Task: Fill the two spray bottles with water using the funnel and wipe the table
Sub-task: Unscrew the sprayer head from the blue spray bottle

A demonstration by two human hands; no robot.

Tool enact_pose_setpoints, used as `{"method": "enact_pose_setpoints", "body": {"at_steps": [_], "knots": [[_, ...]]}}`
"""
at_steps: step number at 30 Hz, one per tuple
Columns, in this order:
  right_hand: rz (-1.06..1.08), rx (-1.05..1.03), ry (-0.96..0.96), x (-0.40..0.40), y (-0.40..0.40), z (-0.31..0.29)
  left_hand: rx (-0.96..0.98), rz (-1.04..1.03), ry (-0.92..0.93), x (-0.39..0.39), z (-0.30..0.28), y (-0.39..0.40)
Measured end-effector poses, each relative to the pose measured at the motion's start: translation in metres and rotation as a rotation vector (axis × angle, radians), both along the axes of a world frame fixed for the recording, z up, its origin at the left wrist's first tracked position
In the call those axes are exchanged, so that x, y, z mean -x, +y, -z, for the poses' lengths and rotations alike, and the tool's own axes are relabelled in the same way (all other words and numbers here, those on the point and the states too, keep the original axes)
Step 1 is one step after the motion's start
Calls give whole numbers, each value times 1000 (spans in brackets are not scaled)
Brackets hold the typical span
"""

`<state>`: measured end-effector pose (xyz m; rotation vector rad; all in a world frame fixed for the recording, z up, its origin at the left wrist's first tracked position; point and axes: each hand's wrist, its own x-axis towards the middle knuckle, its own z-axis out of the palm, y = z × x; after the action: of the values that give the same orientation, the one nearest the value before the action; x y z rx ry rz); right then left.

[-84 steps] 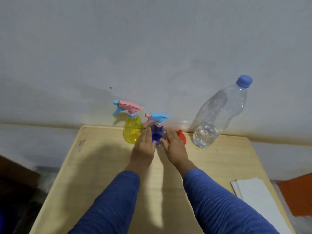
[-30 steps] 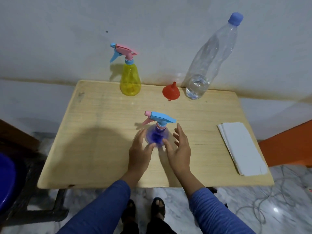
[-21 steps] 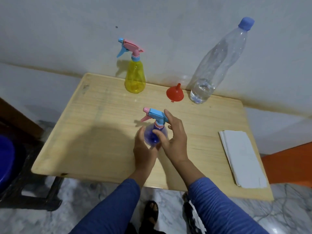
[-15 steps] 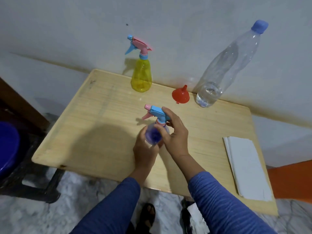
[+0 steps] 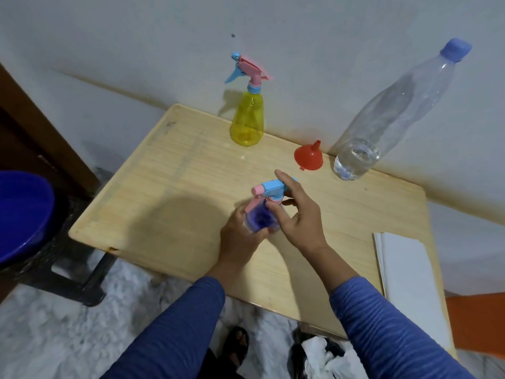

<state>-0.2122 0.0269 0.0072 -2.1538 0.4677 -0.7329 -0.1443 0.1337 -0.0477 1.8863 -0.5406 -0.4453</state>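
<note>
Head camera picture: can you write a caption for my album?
Two hands, left hand and right hand, gripping the blue spray bottle on the table.

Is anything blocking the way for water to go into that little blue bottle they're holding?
Yes. The blue spray bottle has its blue-and-pink trigger head on its neck, gripped by the right hand. The red plastic funnel stands apart near the wall.

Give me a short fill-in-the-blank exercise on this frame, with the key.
1. The left hand grips the body of the ____ spray bottle.
2. The red funnel stands between the yellow spray bottle and the ____.
3. The right hand holds that bottle's ____.

Missing words: blue; water bottle; spray head
</note>
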Motion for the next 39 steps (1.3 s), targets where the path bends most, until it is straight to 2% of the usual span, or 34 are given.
{"method": "enact_pose_setpoints", "body": {"at_steps": [5,9,14,18,23,27,39], "knots": [[-22,76,37,-5,-11,-8,2,24,-8,-4,5,1],[-107,7,51,2,-15,-9,0,38,26,-5,4,1],[-93,22,54,-2,-17,-15,53,63,72,-6,5,3],[-170,-48,58,3,-16,-17,50,90,48,-8,8,5],[-166,-34,50,-3,-19,-16,43,88,45,-10,13,5],[-236,-117,119,3,-24,-18,69,80,52,-10,11,3],[-313,-122,219,2,-35,-28,55,101,88,-11,13,3]]}}
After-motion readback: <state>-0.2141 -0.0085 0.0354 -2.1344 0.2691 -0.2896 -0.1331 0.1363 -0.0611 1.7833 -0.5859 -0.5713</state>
